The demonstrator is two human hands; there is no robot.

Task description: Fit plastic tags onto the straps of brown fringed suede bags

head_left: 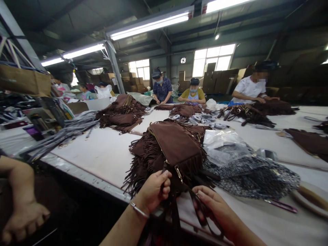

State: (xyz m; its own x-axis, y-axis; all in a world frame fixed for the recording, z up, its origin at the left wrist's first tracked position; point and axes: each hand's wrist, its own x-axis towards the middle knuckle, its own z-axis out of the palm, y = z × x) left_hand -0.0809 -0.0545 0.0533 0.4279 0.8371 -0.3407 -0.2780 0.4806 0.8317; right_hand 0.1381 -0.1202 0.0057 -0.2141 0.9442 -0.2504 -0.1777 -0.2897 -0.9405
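A brown fringed bag (176, 141) with a gold zipper lies on top of more fringed bags at the table's front edge. My left hand (156, 188) is closed round a dark strap end at the bag's lower corner, just under the zipper's end. A gold clasp (178, 174) hangs between my hands. In my right hand (214, 205), thumb and fingers pinch a long brown strap (198, 206) that loops down over the table edge. Part of the strap is hidden behind my fingers.
Right of the bag are clear plastic wrap (222, 141), a black-and-white patterned cloth (256, 174), purple snips (282, 206) and a tape roll (311, 200). Grey straps (69, 131) and another bag pile (120, 111) lie left. A co-worker's arm (22, 194) is at far left; several people work across the table.
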